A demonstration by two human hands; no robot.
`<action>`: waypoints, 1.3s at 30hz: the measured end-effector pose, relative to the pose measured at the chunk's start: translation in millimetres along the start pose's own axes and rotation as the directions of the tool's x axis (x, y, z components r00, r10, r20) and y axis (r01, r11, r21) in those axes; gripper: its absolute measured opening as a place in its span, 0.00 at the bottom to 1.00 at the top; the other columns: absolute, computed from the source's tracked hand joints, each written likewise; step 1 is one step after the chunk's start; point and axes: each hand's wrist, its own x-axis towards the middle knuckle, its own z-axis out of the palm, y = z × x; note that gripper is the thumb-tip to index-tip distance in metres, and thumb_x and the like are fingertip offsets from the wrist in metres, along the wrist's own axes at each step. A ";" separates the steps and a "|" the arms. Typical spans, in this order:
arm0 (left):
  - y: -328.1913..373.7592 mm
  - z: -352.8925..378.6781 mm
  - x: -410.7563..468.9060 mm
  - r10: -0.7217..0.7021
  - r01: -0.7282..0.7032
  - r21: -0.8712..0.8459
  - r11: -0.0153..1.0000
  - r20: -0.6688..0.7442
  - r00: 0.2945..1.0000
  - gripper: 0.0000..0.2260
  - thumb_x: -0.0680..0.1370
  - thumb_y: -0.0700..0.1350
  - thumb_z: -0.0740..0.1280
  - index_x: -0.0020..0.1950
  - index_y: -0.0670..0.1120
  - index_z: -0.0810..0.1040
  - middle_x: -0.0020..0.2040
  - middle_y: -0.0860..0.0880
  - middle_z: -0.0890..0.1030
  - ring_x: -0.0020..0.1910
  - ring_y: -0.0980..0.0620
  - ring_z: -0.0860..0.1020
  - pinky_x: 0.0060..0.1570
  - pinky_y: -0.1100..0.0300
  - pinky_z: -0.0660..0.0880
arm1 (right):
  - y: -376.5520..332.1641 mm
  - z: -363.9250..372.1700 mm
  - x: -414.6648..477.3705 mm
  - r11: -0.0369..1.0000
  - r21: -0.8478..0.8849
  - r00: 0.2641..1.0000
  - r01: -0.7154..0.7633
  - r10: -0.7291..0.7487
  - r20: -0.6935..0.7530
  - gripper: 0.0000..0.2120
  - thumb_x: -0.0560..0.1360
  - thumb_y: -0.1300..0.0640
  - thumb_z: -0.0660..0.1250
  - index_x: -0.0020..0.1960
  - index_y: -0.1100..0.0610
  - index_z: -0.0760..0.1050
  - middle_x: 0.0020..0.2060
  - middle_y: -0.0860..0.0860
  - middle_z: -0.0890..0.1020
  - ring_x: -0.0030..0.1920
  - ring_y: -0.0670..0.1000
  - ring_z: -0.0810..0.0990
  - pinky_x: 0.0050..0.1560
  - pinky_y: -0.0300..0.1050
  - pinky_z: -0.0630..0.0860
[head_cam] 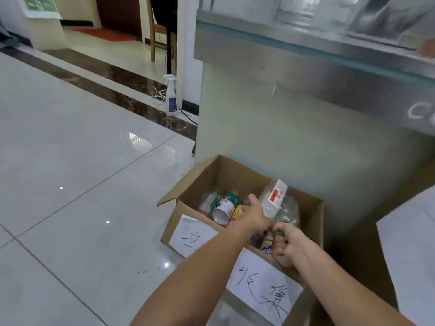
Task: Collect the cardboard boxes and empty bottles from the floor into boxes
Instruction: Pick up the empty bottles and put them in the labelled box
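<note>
An open cardboard box stands on the floor against a counter, with handwritten paper labels on its front. Inside lie several empty bottles and cans, among them a green-and-white can and a clear bottle with a red-and-white label. My right hand grips a dark bottle with a green cap and a purple label just over the box's near edge. My left hand reaches into the box beside it, thumb stretched out; its fingers bend down by the green cap and are mostly hidden.
A second cardboard box with a white sheet stands directly to the right. The pale counter front rises behind both boxes. A white spray bottle and cables sit by the wall at the back. Glossy tiled floor spreads to the left.
</note>
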 end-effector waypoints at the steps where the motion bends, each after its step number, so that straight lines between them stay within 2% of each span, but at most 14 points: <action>1: 0.9 11.6 5.0 -0.018 0.018 0.022 1.000 0.017 1.000 0.38 0.75 0.48 0.70 0.73 0.43 0.48 0.70 0.36 0.63 0.67 0.38 0.68 0.61 0.51 0.70 | -1.8 -9.9 6.8 1.000 -0.018 1.000 -0.003 0.003 -0.007 0.21 0.75 0.63 0.59 0.25 0.55 0.58 0.11 0.47 0.60 0.09 0.44 0.54 0.17 0.23 0.51; 4: -5.7 36.6 16.4 -0.074 0.067 0.106 0.992 0.063 0.995 0.44 0.75 0.49 0.70 0.76 0.45 0.40 0.74 0.35 0.57 0.70 0.36 0.65 0.67 0.48 0.66 | 0.3 -31.5 24.8 0.994 -0.098 0.998 -0.038 0.032 -0.060 0.18 0.75 0.62 0.59 0.28 0.56 0.59 0.11 0.47 0.61 0.09 0.45 0.55 0.16 0.24 0.52; 11: -18.6 50.3 29.2 -0.276 0.206 0.391 0.897 0.132 0.952 0.43 0.78 0.49 0.66 0.77 0.49 0.34 0.77 0.37 0.43 0.73 0.33 0.59 0.69 0.42 0.63 | 14.5 -43.5 58.5 0.958 -0.270 0.992 -0.100 0.075 -0.100 0.17 0.79 0.64 0.56 0.32 0.59 0.62 0.10 0.49 0.60 0.08 0.45 0.55 0.14 0.23 0.52; 14: -22.0 51.2 31.0 -0.284 0.195 0.438 0.878 0.148 0.947 0.40 0.77 0.52 0.66 0.77 0.49 0.41 0.77 0.37 0.49 0.71 0.34 0.63 0.67 0.41 0.67 | 12.4 -47.2 70.2 0.920 -0.352 0.983 -0.172 0.137 -0.122 0.16 0.79 0.59 0.62 0.34 0.60 0.65 0.12 0.51 0.62 0.09 0.45 0.57 0.15 0.24 0.54; 17: -22.1 40.7 25.8 -0.190 0.121 0.492 0.862 0.093 0.977 0.31 0.78 0.51 0.65 0.75 0.43 0.56 0.73 0.37 0.59 0.69 0.37 0.66 0.65 0.44 0.69 | 8.4 -45.5 70.2 0.853 -0.470 0.970 -0.228 0.159 -0.183 0.21 0.78 0.49 0.64 0.33 0.61 0.66 0.16 0.52 0.66 0.11 0.46 0.61 0.16 0.27 0.58; 19: -21.1 28.4 17.6 -0.084 0.056 0.557 0.828 0.025 0.996 0.22 0.79 0.47 0.62 0.71 0.41 0.65 0.70 0.37 0.65 0.66 0.38 0.69 0.61 0.46 0.70 | 1.8 -35.7 56.3 0.699 -0.671 0.967 -0.247 0.128 -0.222 0.24 0.77 0.40 0.62 0.43 0.62 0.73 0.27 0.57 0.75 0.22 0.51 0.72 0.22 0.37 0.70; 20: -20.6 21.4 12.3 -0.030 0.029 0.601 0.799 -0.008 1.000 0.19 0.80 0.45 0.61 0.68 0.40 0.68 0.68 0.38 0.68 0.64 0.39 0.71 0.59 0.47 0.72 | -1.2 -32.8 50.5 0.561 -0.793 0.967 -0.240 0.063 -0.247 0.28 0.77 0.37 0.60 0.53 0.64 0.74 0.39 0.61 0.80 0.35 0.55 0.80 0.35 0.43 0.78; 22: -21.0 4.7 1.5 0.070 -0.009 0.691 0.723 -0.060 0.996 0.14 0.78 0.42 0.62 0.63 0.40 0.74 0.64 0.39 0.73 0.62 0.40 0.73 0.56 0.49 0.74 | -6.1 -26.4 36.3 0.240 -0.950 0.961 -0.200 -0.141 -0.238 0.32 0.78 0.37 0.56 0.69 0.63 0.66 0.65 0.60 0.73 0.63 0.57 0.75 0.62 0.46 0.72; 23: -22.5 -4.8 -3.1 0.102 -0.012 0.731 0.682 -0.080 0.992 0.13 0.77 0.40 0.63 0.62 0.40 0.75 0.62 0.39 0.73 0.61 0.41 0.73 0.56 0.50 0.74 | -8.1 -21.0 31.9 0.118 -0.980 0.957 -0.163 -0.222 -0.186 0.30 0.79 0.39 0.57 0.70 0.61 0.66 0.67 0.57 0.72 0.65 0.55 0.73 0.62 0.45 0.70; 25: -28.5 -29.4 -14.0 0.152 0.017 0.774 0.632 -0.146 0.977 0.15 0.76 0.40 0.66 0.62 0.41 0.75 0.61 0.40 0.72 0.61 0.42 0.71 0.57 0.51 0.73 | -14.4 -0.4 24.4 -0.040 -0.992 0.944 -0.120 -0.314 -0.101 0.24 0.78 0.43 0.60 0.66 0.59 0.71 0.59 0.55 0.78 0.58 0.53 0.78 0.53 0.44 0.73; 27: -38.7 -63.6 -26.7 0.211 0.036 0.778 0.627 -0.214 0.954 0.17 0.75 0.42 0.68 0.63 0.41 0.74 0.60 0.41 0.73 0.60 0.43 0.72 0.57 0.52 0.73 | -19.4 31.1 19.1 -0.056 -0.997 0.920 -0.049 -0.392 -0.023 0.16 0.78 0.49 0.62 0.60 0.58 0.75 0.51 0.54 0.80 0.53 0.54 0.80 0.47 0.43 0.74; 30: -61.0 -132.2 -63.2 0.212 0.089 0.751 0.654 -0.295 0.932 0.13 0.77 0.43 0.64 0.61 0.41 0.73 0.58 0.41 0.74 0.58 0.42 0.73 0.54 0.51 0.73 | -9.2 105.6 -3.2 -0.113 -0.985 0.858 0.132 -0.484 0.171 0.13 0.77 0.53 0.62 0.56 0.58 0.77 0.54 0.55 0.80 0.58 0.57 0.78 0.52 0.44 0.73; 35: -141.0 -252.9 -187.5 -0.090 0.433 0.618 0.656 -0.505 0.858 0.10 0.78 0.40 0.61 0.58 0.39 0.73 0.59 0.41 0.75 0.58 0.42 0.75 0.50 0.53 0.73 | 76.8 262.3 -62.1 -0.341 -0.822 0.717 0.456 -0.406 0.566 0.15 0.77 0.57 0.61 0.61 0.61 0.75 0.60 0.57 0.78 0.61 0.59 0.77 0.57 0.47 0.74; 39: -232.2 -288.7 -343.5 -0.388 0.709 0.382 0.593 -0.636 0.667 0.11 0.77 0.40 0.62 0.58 0.39 0.73 0.59 0.41 0.75 0.50 0.42 0.74 0.43 0.56 0.69 | 197.4 360.3 -135.8 -0.452 -0.554 0.555 0.699 -0.145 0.819 0.12 0.76 0.59 0.60 0.58 0.59 0.75 0.58 0.56 0.77 0.57 0.58 0.77 0.51 0.44 0.71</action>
